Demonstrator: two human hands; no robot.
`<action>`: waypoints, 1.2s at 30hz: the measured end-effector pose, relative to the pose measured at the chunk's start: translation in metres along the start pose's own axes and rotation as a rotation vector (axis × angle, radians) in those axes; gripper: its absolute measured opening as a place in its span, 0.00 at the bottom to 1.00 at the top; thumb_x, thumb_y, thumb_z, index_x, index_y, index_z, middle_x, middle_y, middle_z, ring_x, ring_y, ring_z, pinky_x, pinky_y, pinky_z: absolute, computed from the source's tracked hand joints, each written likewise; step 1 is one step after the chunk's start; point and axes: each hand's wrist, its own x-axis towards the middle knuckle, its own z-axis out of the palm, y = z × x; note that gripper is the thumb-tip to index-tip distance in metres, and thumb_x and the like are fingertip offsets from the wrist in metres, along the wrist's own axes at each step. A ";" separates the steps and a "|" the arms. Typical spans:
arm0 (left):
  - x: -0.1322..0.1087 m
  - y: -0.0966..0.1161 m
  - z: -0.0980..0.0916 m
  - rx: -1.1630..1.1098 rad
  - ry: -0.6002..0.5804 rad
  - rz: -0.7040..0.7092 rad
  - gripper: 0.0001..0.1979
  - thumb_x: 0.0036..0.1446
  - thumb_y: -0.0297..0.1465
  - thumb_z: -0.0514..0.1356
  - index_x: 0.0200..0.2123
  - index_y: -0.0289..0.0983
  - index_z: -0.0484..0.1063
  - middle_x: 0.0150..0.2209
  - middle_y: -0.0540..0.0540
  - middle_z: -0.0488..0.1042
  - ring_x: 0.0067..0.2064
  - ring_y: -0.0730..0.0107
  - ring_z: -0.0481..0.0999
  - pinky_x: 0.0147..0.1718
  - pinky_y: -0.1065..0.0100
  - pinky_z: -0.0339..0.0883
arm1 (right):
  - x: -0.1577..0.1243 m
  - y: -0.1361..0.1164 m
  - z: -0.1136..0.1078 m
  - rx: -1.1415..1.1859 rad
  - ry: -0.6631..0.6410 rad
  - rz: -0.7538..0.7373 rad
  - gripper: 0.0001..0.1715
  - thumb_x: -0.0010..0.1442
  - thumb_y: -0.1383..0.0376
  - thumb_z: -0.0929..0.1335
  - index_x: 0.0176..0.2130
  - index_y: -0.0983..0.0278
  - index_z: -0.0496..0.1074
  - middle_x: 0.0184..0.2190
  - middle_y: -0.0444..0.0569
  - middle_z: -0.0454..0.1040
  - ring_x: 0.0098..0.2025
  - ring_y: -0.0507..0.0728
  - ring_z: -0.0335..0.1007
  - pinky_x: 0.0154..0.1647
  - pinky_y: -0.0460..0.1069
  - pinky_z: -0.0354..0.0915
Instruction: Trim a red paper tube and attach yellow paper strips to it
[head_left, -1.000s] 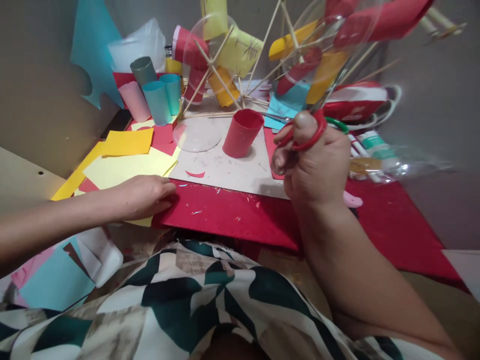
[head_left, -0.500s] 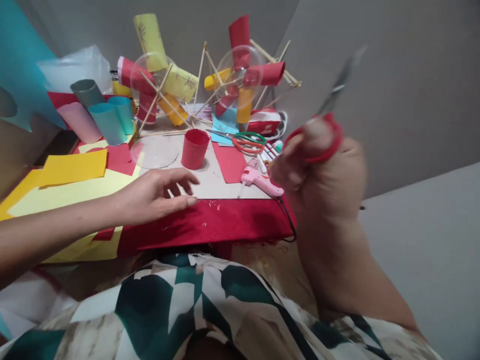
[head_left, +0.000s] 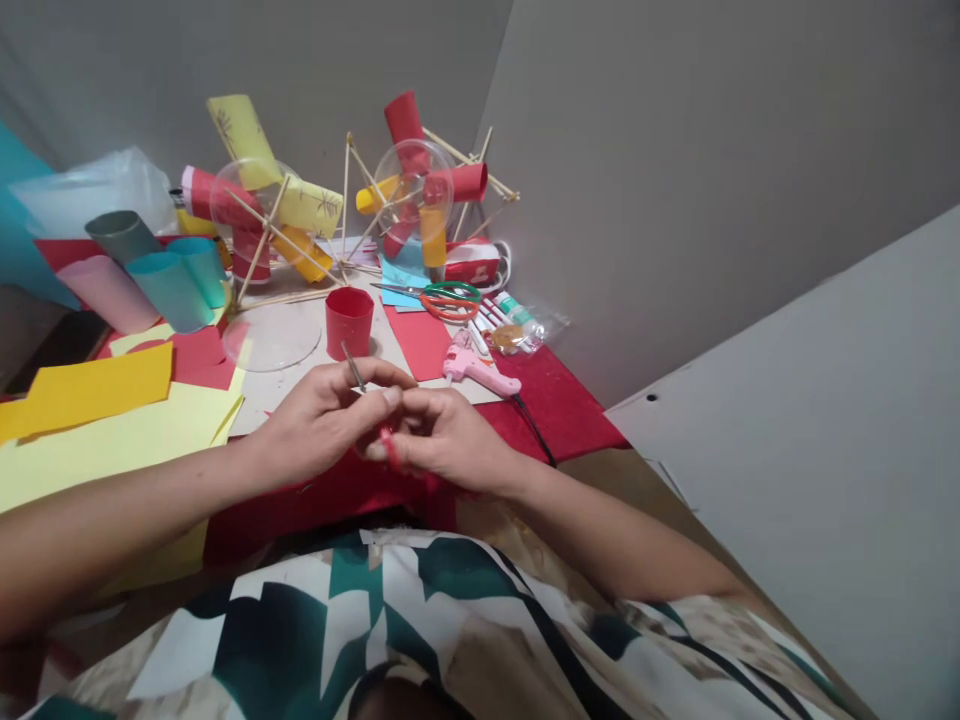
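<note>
Scissors [head_left: 391,449] (red-handled), one pair between two hands [head_left: 459,440]; one red tube [head_left: 349,325].

Nothing legible. Red-and-white pack [head_left: 471,264]: white marking on its front, too small to read. Green-and-white tube [head_left: 513,307]: any print unresolved. Yellow paper tubes [head_left: 313,203]: dark branching pen strokes, no readable letters or numbers.

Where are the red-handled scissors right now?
Head view, slightly left of and below centre: the red-handled scissors are in the right hand, close against the left hand, on the near side of the upright red paper tube.
</note>
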 end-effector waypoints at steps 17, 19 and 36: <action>0.024 -0.003 0.021 -0.019 -0.041 0.007 0.15 0.62 0.38 0.58 0.44 0.33 0.73 0.32 0.49 0.73 0.28 0.76 0.72 0.28 0.73 0.70 | -0.023 0.004 -0.025 -0.331 0.170 -0.199 0.10 0.60 0.62 0.69 0.29 0.65 0.74 0.22 0.43 0.71 0.23 0.48 0.63 0.23 0.44 0.59; 0.032 -0.001 0.015 0.024 -0.092 0.050 0.21 0.62 0.42 0.59 0.51 0.34 0.70 0.37 0.46 0.75 0.28 0.75 0.72 0.28 0.71 0.70 | -0.033 -0.006 -0.042 -0.459 0.343 -0.256 0.08 0.58 0.64 0.69 0.28 0.64 0.74 0.24 0.44 0.73 0.25 0.49 0.65 0.27 0.44 0.61; 0.082 -0.042 -0.095 1.010 0.032 0.193 0.09 0.57 0.33 0.61 0.28 0.33 0.75 0.25 0.48 0.73 0.25 0.75 0.65 0.26 0.70 0.53 | -0.021 0.006 -0.167 -1.032 0.999 0.131 0.10 0.51 0.61 0.71 0.33 0.65 0.77 0.19 0.45 0.69 0.23 0.54 0.61 0.28 0.50 0.56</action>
